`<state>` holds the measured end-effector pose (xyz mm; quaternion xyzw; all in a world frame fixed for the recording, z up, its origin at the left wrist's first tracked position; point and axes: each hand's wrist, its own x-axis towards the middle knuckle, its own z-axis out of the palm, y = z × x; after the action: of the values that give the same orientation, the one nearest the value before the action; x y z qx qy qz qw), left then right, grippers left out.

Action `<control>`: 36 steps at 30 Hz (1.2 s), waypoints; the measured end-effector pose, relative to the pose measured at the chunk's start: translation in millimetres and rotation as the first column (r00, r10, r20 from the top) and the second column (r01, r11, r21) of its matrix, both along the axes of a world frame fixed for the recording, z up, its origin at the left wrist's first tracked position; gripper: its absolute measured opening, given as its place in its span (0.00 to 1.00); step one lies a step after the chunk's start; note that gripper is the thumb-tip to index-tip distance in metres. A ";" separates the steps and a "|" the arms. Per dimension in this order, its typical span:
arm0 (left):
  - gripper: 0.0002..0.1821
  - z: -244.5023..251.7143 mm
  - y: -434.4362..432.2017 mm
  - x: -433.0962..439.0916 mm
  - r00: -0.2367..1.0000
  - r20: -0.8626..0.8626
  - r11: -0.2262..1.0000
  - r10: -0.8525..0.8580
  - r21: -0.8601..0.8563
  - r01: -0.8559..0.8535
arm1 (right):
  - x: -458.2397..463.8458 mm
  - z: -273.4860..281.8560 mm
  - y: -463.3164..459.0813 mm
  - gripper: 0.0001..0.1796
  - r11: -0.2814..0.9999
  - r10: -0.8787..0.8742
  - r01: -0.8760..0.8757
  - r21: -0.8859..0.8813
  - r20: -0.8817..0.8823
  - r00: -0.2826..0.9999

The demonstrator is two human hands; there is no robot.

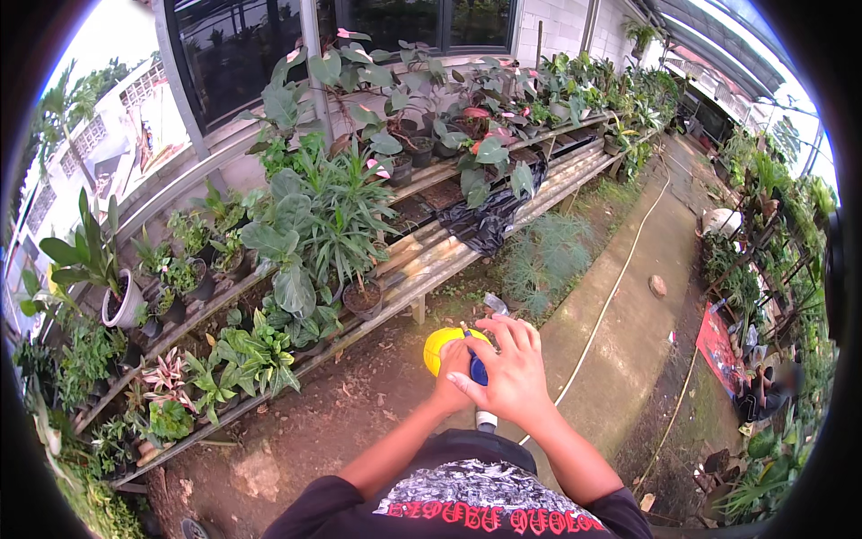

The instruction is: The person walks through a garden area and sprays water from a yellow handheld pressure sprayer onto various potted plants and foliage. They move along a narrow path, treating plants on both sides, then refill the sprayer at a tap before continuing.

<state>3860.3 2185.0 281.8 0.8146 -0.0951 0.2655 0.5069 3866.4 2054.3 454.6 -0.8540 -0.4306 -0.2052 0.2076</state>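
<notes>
In front of my torso is a yellow garden sprayer (436,348) with a blue top (477,370) and a small brass-coloured nozzle tip (464,327). My left hand (452,377) is closed around its upper part, hiding much of it. My right hand (510,369) arches over the blue top from the right, thumb and forefinger on either side. Whether those fingers grip it or only touch it cannot be made out. Beyond the hands, a clear plastic piece (496,303) lies on the ground beside a feathery green plant (547,259).
A low shelf of corrugated sheets (431,259) bears potted plants and a black plastic bag (475,226). A pale hose (623,269) runs along the concrete path (606,350), near a stone (657,286). At right, a person (768,394) sits by a red mat (720,347).
</notes>
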 end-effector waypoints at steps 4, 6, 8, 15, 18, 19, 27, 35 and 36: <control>0.30 -24.4 -10.3 -1.6 0.996 -0.026 0.994 -0.082 -0.074 0.080 | 7.3 -49.0 8.3 0.30 0.998 0.008 -0.003 0.061 -0.094 0.996; 0.31 -24.3 -12.1 -6.3 0.992 -0.052 0.993 -0.113 0.009 0.114 | -2.3 -53.4 1.2 0.29 0.990 0.022 -0.004 0.144 -0.123 0.992; 0.31 -7.8 -19.0 -13.0 0.985 -0.049 0.984 -0.168 -0.076 0.164 | -10.7 -60.4 -5.9 0.26 0.946 0.030 0.040 0.321 -0.211 0.977; 0.29 -31.3 -13.5 -19.5 0.987 -0.096 0.988 -0.126 0.078 0.134 | -29.4 -80.3 -23.3 0.16 0.832 0.174 0.117 0.542 -0.454 0.874; 0.30 -32.8 -11.1 -24.6 0.988 -0.101 0.986 -0.120 0.100 0.130 | -31.4 -81.8 -25.7 0.18 0.761 0.390 0.136 0.634 -0.615 0.685; 0.28 -30.2 -14.3 -28.5 0.989 -0.098 0.991 -0.107 0.065 0.113 | -29.8 -80.6 -24.5 0.19 0.706 0.448 0.150 0.692 -0.601 0.662; 0.25 -19.6 0.6 -33.8 0.965 -0.079 0.968 -0.251 -0.007 0.251 | -41.2 -78.0 -3.3 0.31 0.825 0.349 0.238 0.513 -0.793 0.499; 0.26 -66.9 5.4 -25.6 0.980 -0.072 0.981 -0.187 -0.074 0.182 | -68.8 -3.1 -5.3 0.22 0.850 0.439 0.023 0.526 -0.734 0.518; 0.27 -58.9 4.2 -29.6 0.986 -0.068 0.986 -0.154 -0.066 0.150 | -68.8 2.4 -12.7 0.22 0.850 0.463 -0.025 0.525 -0.724 0.511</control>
<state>3830.7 2189.2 222.9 0.7983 -0.1303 0.1987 0.5535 3797.6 2041.5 457.0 -0.7018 -0.3395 0.1621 0.6049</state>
